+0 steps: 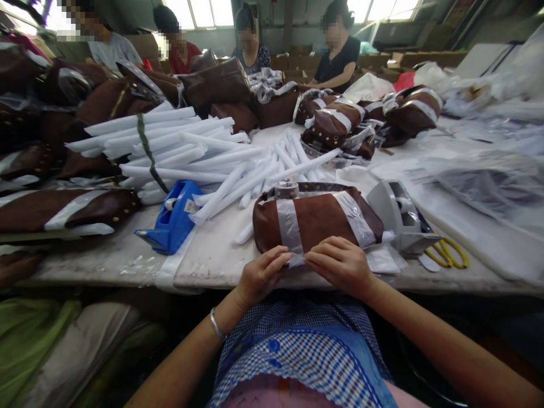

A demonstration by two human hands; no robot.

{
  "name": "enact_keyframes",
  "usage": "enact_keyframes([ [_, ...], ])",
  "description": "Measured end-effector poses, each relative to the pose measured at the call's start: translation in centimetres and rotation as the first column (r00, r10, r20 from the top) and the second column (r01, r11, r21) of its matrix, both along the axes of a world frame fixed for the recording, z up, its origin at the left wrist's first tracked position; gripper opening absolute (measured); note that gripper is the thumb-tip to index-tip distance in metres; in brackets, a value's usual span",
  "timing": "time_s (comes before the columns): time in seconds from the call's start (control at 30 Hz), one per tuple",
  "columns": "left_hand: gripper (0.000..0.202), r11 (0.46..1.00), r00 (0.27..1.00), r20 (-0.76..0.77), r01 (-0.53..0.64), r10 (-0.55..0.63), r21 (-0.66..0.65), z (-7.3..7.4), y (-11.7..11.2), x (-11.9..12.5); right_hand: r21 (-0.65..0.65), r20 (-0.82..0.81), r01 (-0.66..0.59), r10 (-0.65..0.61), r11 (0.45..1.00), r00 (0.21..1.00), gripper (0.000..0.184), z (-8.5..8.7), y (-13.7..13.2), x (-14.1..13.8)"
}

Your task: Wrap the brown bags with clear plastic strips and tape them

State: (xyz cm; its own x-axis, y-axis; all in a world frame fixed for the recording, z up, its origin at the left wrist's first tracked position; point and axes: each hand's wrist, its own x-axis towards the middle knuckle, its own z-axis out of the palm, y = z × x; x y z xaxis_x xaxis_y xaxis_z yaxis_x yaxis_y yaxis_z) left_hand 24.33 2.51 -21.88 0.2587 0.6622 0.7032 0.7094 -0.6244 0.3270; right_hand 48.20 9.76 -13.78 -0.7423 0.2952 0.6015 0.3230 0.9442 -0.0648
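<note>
A brown handbag (321, 218) lies on the table right in front of me, with two pale wrapping bands around its body and a wrapped buckle on top. At its near edge, my left hand (266, 273) pinches a thin translucent strip (296, 259) that hangs from the left band. Close by on the right, my right hand (340, 265) has its fingers curled together at the same strip, against the bag's lower edge. The fingertips of both hands are partly hidden, and the strip's far end lies under the bag.
A blue tape dispenser (181, 215) stands left of the bag, a grey one (393, 212) right, beside yellow-handled scissors (450, 252). White paper rolls (170, 141) are piled behind. More brown bags (335, 119) and plastic sheets (493, 175) cover the far table. Several people sit opposite.
</note>
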Motion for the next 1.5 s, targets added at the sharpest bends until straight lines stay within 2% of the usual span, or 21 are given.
enact_keyframes([
  [0.1,0.047,1.000,1.000,-0.011,-0.013,0.013,0.009,0.2,0.1,0.0,-0.017,0.030,-0.010,0.011,1.000,1.000,0.010,0.2,0.8,-0.7],
  [0.23,0.050,0.998,0.999,-0.015,-0.047,0.048,0.051,-0.2,0.1,0.3,-0.078,0.046,0.005,-0.001,0.997,0.999,0.013,0.0,2.2,-1.6],
  [0.47,0.056,0.990,0.997,-0.075,-0.009,0.019,0.138,-0.7,-0.2,0.3,-0.272,0.174,0.164,-0.119,0.948,0.978,0.010,-0.4,3.6,-2.7],
  [0.6,0.054,0.994,0.981,-0.192,0.006,0.015,0.108,-0.1,-0.4,0.3,-0.291,0.214,0.236,-0.177,0.927,0.960,0.010,-0.1,3.5,-3.2],
  [0.77,0.048,0.990,0.975,-0.190,-0.096,0.114,0.099,0.6,-0.5,1.2,-0.273,0.146,0.328,-0.298,0.904,0.943,0.015,-0.7,2.8,-3.5],
  [0.87,0.043,0.984,0.970,-0.170,-0.160,0.171,0.079,0.7,-0.6,1.8,-0.293,0.056,0.353,-0.353,0.889,0.934,0.013,-0.8,2.4,-1.8],
  [0.97,0.043,0.979,0.963,-0.175,-0.195,0.204,0.064,0.8,-0.7,2.2,-0.269,-0.086,0.423,-0.459,0.865,0.884,0.019,-0.3,2.7,2.7],
  [1.03,0.045,0.976,0.958,-0.190,-0.206,0.216,0.071,0.9,-0.7,2.2,-0.226,-0.167,0.550,-0.588,0.804,0.791,0.026,0.2,3.5,6.9],
  [1.1,0.048,0.975,0.955,-0.200,-0.205,0.220,0.089,0.8,-0.6,2.1,-0.218,-0.216,0.687,-0.720,0.693,0.659,0.033,0.8,4.6,11.4],
  [1.13,0.050,0.974,0.955,-0.196,-0.205,0.222,0.100,0.8,-0.5,2.0,-0.255,-0.225,0.738,-0.780,0.625,0.583,0.035,0.9,5.2,13.5],
  [1.2,0.055,0.972,0.957,-0.183,-0.205,0.224,0.118,0.6,-0.3,1.9,-0.458,-0.204,0.754,-0.881,0.470,0.426,0.034,0.9,6.3,16.8],
  [1.27,0.058,0.971,0.959,-0.176,-0.203,0.223,0.126,0.5,-0.3,1.8,-0.693,-0.142,0.642,-0.935,0.328,0.324,0.029,0.4,7.3,18.8],
  [1.3,0.058,0.971,0.959,-0.177,-0.201,0.222,0.128,0.5,-0.3,1.8,-0.775,-0.117,0.568,-0.945,0.278,0.304,0.027,0.0,7.7,19.3],
  [1.37,0.058,0.971,0.959,-0.179,-0.197,0.219,0.134,0.5,-0.3,1.8,-0.857,-0.105,0.456,-0.948,0.240,0.301,0.029,-0.8,8.3,19.6],
  [1.5,0.057,0.970,0.962,-0.162,-0.201,0.222,0.137,0.4,-0.4,1.9,-0.928,-0.185,0.262,-0.938,0.265,0.291,0.042,-1.2,8.5,18.9],
])
